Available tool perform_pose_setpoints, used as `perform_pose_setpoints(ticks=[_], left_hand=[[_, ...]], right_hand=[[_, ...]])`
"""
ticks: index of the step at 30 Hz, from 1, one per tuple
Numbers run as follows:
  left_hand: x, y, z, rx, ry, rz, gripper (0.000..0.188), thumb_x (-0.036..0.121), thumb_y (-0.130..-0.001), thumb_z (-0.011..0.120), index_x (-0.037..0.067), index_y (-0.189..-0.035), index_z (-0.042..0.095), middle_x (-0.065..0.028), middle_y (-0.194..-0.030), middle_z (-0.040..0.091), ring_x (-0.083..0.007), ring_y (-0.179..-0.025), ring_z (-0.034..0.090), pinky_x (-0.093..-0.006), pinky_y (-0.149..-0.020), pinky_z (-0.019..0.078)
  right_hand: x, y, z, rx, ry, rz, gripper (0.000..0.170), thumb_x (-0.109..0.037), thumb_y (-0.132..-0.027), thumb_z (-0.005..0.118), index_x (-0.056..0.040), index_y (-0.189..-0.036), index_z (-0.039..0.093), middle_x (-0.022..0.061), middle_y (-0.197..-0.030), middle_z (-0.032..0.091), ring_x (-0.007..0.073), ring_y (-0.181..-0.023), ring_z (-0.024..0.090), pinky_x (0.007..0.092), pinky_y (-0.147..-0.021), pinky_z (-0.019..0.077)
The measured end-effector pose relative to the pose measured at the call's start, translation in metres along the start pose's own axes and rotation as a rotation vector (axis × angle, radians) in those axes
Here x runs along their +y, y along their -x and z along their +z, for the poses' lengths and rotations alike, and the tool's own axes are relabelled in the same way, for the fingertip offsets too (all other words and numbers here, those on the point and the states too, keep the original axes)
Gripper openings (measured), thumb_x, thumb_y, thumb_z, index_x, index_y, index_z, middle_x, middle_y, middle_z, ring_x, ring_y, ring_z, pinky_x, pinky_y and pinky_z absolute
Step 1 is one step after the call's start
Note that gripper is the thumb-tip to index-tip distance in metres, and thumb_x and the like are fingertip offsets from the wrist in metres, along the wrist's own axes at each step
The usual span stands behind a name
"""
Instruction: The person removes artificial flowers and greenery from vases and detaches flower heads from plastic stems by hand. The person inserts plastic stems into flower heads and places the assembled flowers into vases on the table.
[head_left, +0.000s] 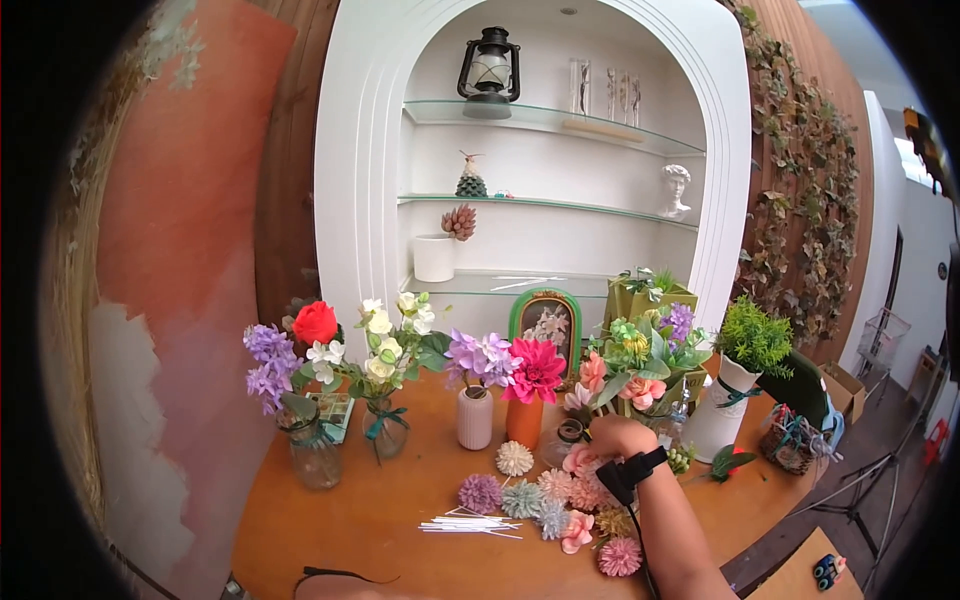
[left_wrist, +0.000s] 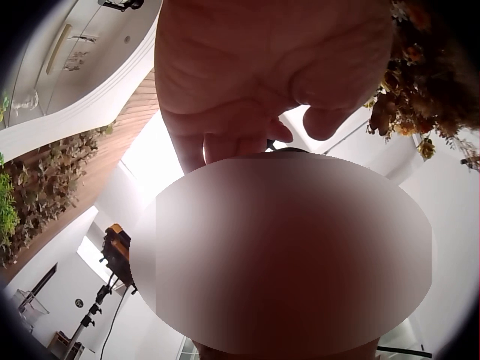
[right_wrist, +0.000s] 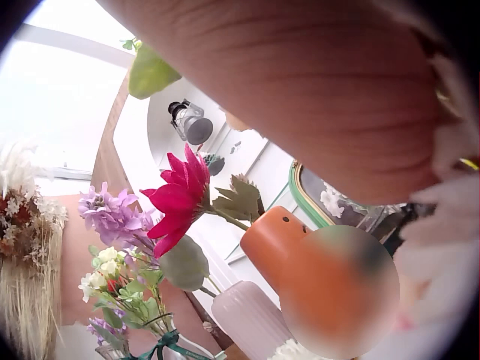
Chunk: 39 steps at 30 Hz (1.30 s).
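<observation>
– Currently, where is your glass vase [head_left: 556, 452], and which step is in hand?

– On the desk [head_left: 350, 520], just beside your right hand [head_left: 622, 437]; you are probably arranging the pale pink flower [head_left: 578, 398] above it. That grip cannot be told: the fingertips are hidden. The next move likely calls for gentleness, lest the vase tip.

– What do other views add?

– Left wrist: your left hand [left_wrist: 270, 67], loosely bent, nothing seen held, outside the head view. Right wrist: the green stem [right_wrist: 229, 219] of the crimson flower [right_wrist: 178, 199], hidden in the head view.
</observation>
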<state>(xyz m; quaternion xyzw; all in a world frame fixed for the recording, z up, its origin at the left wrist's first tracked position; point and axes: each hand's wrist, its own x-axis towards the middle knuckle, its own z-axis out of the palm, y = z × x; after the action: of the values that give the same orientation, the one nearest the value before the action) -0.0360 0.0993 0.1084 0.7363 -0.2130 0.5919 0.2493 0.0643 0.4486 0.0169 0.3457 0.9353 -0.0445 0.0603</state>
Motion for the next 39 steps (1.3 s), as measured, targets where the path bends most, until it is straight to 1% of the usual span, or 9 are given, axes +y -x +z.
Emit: perform_pose_setpoints(ticks=[7, 10, 12, 15, 17, 20, 23, 37, 39], left_hand=[[0.051, 0.005, -0.012, 0.099, -0.184, -0.543, 0.031, 0.040, -0.105, 0.039, 0.010, -0.103, 0.033, -0.0434, -0.102, 0.060, -0.0547, -0.108, 0.057, -0.0549, -0.094, 0.0476], [0.039, 0.004, -0.013, 0.347, -0.527, -0.597, 0.029, 0.036, -0.103, 0.046, 0.008, -0.103, 0.039, -0.0384, -0.118, 0.057, -0.0446, -0.110, 0.059, -0.0495, -0.096, 0.0460], [0.023, -0.006, -0.016, 0.349, -0.658, -0.563, 0.031, 0.039, -0.103, 0.044, 0.009, -0.097, 0.038, -0.0367, -0.109, 0.060, -0.0446, -0.102, 0.063, -0.0514, -0.087, 0.0504], [0.018, -0.007, -0.024, 0.360, -0.763, -0.543, 0.034, 0.041, -0.102, 0.046, 0.009, -0.094, 0.039, -0.0346, -0.106, 0.062, -0.0432, -0.097, 0.066, -0.0490, -0.080, 0.0546], [0.017, -0.009, -0.027, 0.309, -0.828, -0.591, 0.029, 0.037, -0.103, 0.045, 0.009, -0.096, 0.040, -0.0345, -0.108, 0.061, -0.0428, -0.100, 0.065, -0.0439, -0.080, 0.0544], [0.012, -0.006, -0.028, 0.325, -0.744, -0.587, 0.022, 0.026, -0.101, 0.054, 0.005, -0.104, 0.048, -0.0280, -0.114, 0.063, -0.0346, -0.102, 0.065, -0.0366, -0.079, 0.0538], [0.019, -0.015, -0.026, 0.182, -0.770, -0.723, 0.022, 0.028, -0.102, 0.051, 0.006, -0.102, 0.046, -0.0276, -0.120, 0.059, -0.0312, -0.105, 0.061, -0.0404, -0.092, 0.0473], [0.001, -0.020, -0.031, 0.070, -1.297, -0.654, 0.023, 0.015, -0.094, 0.064, 0.000, -0.077, 0.063, -0.0132, -0.085, 0.067, -0.0194, -0.072, 0.064, -0.0283, -0.067, 0.0492], [0.009, -0.019, -0.039, -0.132, -1.385, -0.917, 0.024, 0.013, -0.094, 0.062, 0.002, -0.113, 0.055, -0.0186, -0.118, 0.064, -0.0250, -0.102, 0.066, -0.0330, -0.080, 0.0538]], right_hand=[[0.002, -0.001, 0.004, 0.153, 0.006, -0.011, 0.056, -0.047, -0.066, 0.080, 0.0039, -0.090, 0.071, 0.0235, -0.086, 0.070, 0.0370, -0.084, 0.069, 0.0425, -0.073, 0.0540], [-0.001, -0.004, 0.003, 0.170, -0.022, -0.018, 0.069, -0.015, -0.074, 0.070, 0.0117, -0.134, 0.046, 0.0270, -0.101, 0.068, 0.0367, -0.090, 0.069, 0.0418, -0.077, 0.0538], [-0.009, 0.008, -0.002, 0.673, 0.275, -0.220, 0.062, -0.010, -0.076, 0.064, 0.0126, -0.131, 0.046, 0.0280, -0.112, 0.064, 0.0358, -0.094, 0.068, 0.0386, -0.082, 0.0527], [0.008, -0.018, 0.019, 0.877, 0.303, -0.305, 0.072, -0.001, -0.076, 0.054, 0.0185, -0.139, 0.025, 0.0309, -0.119, 0.059, 0.0364, -0.097, 0.067, 0.0401, -0.082, 0.0516], [-0.018, 0.017, -0.007, 1.022, 0.330, -0.324, 0.061, -0.001, -0.074, 0.054, 0.0218, -0.129, 0.039, 0.0297, -0.098, 0.065, 0.0374, -0.088, 0.068, 0.0439, -0.075, 0.0520], [-0.038, 0.048, -0.030, 0.660, 0.105, -0.207, 0.021, -0.007, -0.071, 0.059, 0.0085, -0.083, 0.068, 0.0205, -0.062, 0.063, 0.0380, -0.064, 0.066, 0.0458, -0.060, 0.0522], [-0.048, 0.053, -0.039, 0.707, -0.007, -0.279, 0.018, -0.014, -0.079, 0.062, 0.0015, -0.071, 0.067, 0.0210, -0.066, 0.064, 0.0382, -0.064, 0.066, 0.0469, -0.058, 0.0531], [-0.088, 0.112, -0.078, 1.301, -0.482, -0.508, 0.024, -0.003, -0.080, 0.068, -0.0050, -0.104, 0.065, 0.0111, -0.090, 0.069, 0.0256, -0.062, 0.065, 0.0356, -0.053, 0.0498], [-0.088, 0.114, -0.077, 1.333, -0.485, -0.571, 0.024, -0.001, -0.080, 0.070, -0.0059, -0.103, 0.065, 0.0091, -0.084, 0.069, 0.0217, -0.059, 0.064, 0.0323, -0.052, 0.0482]])
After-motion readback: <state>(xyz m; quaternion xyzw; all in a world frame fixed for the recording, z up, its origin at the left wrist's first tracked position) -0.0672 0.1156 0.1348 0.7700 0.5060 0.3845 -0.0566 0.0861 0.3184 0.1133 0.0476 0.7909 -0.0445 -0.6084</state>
